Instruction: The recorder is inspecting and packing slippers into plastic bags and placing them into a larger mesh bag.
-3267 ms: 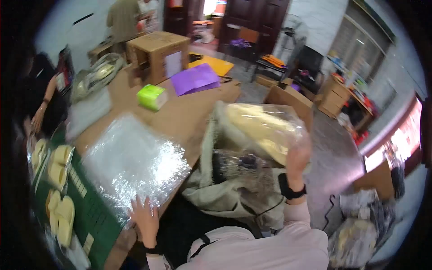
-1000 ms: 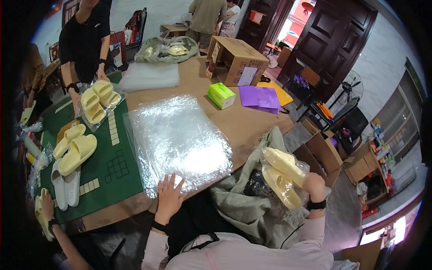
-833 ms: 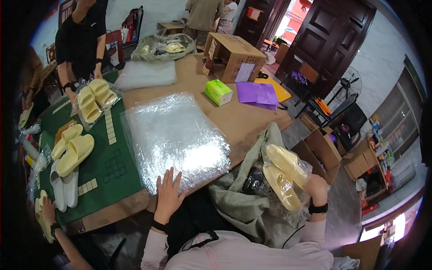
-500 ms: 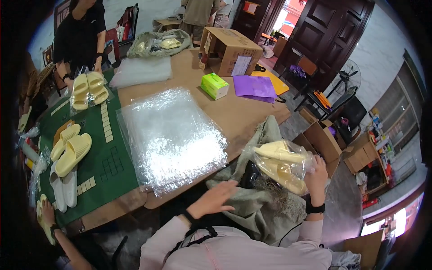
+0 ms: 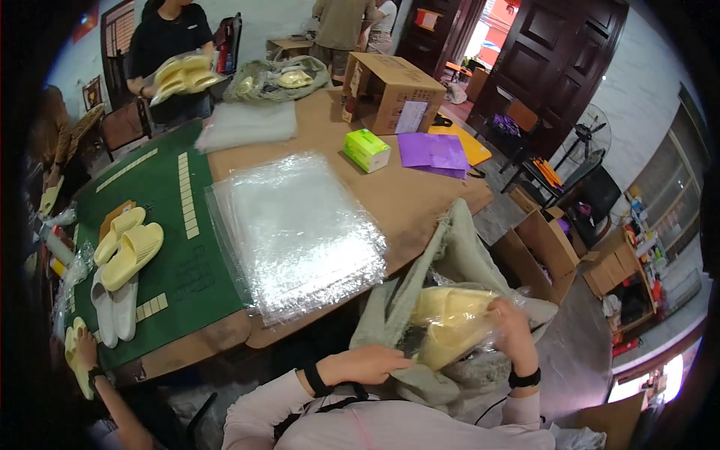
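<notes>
one pair of yellow slippers point(image 5: 450, 319), wrapped in a clear bag point(image 5: 491, 321), is held in the mouth of a grey-green sack point(image 5: 386, 307), just beside the near edge of the surface point(image 5: 409, 206). the clear bag is pinched between the thumb and fingers of the right hand point(image 5: 514, 332); its loose film is probably gripped because it gives an easier hold than the thick soles. the left hand point(image 5: 369, 365) is laid against the near rim of the sack, perhaps so that the soft cloth is steadied and the opening kept wide. its fingertips are partly hidden, so whether they are closed on the cloth cannot be told.

a stack of clear film point(image 5: 300, 232) is laid flat on the surface, apart from both hands, presumably because slippery sheets are less likely to slide when spread level. on the green mat point(image 5: 180, 289), an unwrapped yellow pair point(image 5: 135, 251) and a white pair point(image 5: 116, 307) are set close together, which may make them easy to compare. a tissue box point(image 5: 366, 151) and a purple sheet point(image 5: 431, 152) are placed farther back, perhaps so that the near edge is less crowded. another wrapped pair point(image 5: 184, 75) is held up by a co-worker point(image 5: 176, 30) across the surface.
</notes>
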Motion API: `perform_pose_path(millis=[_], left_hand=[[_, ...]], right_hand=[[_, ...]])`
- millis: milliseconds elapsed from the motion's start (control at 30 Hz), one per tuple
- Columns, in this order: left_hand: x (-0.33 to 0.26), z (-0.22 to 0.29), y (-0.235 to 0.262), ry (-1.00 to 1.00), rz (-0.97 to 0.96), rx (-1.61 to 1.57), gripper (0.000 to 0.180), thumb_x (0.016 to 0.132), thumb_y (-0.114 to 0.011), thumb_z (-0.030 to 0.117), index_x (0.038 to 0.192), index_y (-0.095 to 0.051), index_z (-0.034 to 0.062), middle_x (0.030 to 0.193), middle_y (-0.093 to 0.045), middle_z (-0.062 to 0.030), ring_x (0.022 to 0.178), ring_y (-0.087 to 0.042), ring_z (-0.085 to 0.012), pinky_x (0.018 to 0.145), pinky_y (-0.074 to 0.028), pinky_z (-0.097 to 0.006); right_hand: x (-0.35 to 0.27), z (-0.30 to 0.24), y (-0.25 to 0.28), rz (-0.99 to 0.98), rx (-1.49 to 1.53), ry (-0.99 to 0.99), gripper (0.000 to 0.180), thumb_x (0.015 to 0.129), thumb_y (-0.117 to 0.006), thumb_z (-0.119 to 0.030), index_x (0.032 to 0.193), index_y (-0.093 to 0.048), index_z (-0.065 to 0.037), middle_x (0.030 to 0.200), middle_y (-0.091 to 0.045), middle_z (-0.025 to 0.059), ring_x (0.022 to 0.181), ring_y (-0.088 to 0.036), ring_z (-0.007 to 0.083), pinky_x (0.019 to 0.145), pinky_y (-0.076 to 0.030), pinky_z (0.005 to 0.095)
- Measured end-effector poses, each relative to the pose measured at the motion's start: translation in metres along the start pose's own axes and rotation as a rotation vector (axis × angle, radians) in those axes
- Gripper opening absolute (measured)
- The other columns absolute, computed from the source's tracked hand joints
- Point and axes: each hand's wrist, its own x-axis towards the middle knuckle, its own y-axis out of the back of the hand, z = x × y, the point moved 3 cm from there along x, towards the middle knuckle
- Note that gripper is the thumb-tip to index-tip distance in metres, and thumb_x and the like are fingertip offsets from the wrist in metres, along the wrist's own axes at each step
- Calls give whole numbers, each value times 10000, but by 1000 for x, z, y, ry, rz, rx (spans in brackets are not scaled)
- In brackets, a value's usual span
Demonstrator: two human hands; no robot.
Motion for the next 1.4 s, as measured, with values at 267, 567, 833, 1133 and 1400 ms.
perform_pose_path(millis=[267,567,833,1133,1400], left_hand=[[-24,18,28,85,100,32,443,677,-564,64,1117,-522,48,823,-538,-177,846,-525,-380,707,-413,-460],[-79,62,67,33,424,206,407,867,-586,279,1193,-515,46,951,-541,-161,905,-482,-302,889,-351,-396],[-153,226,138,-168,1183,-77,173,920,-522,123,1008,-657,60,1057,-619,-128,926,-565,-316,864,-427,-360],[-163,226,96,-133,1099,-193,206,916,-518,163,1056,-616,48,1101,-582,-138,965,-539,-309,884,-404,-363],[-173,228,90,-201,980,-315,254,912,-515,199,1098,-580,38,1139,-549,-148,1000,-515,-303,901,-383,-365]], right_hand=[[68,-1,-21,-683,362,394,472,781,-684,-169,1203,-543,-15,1200,-568,146,1094,-541,298,958,-412,378],[206,-76,-145,-337,241,381,659,893,-587,-346,1371,-337,30,1441,-313,244,1354,-267,378,1097,-262,406],[204,-112,-211,-496,30,444,666,897,-518,-435,1364,-354,11,1432,-339,215,1314,-334,375,1080,-244,510],[221,-173,-221,-292,320,591,517,850,-630,-170,1292,-429,8,1178,-533,235,1096,-500,384,926,-418,416],[274,-132,-305,38,151,564,698,864,-583,-222,1428,-229,-13,1351,-402,256,1193,-426,414,1017,-350,469]])
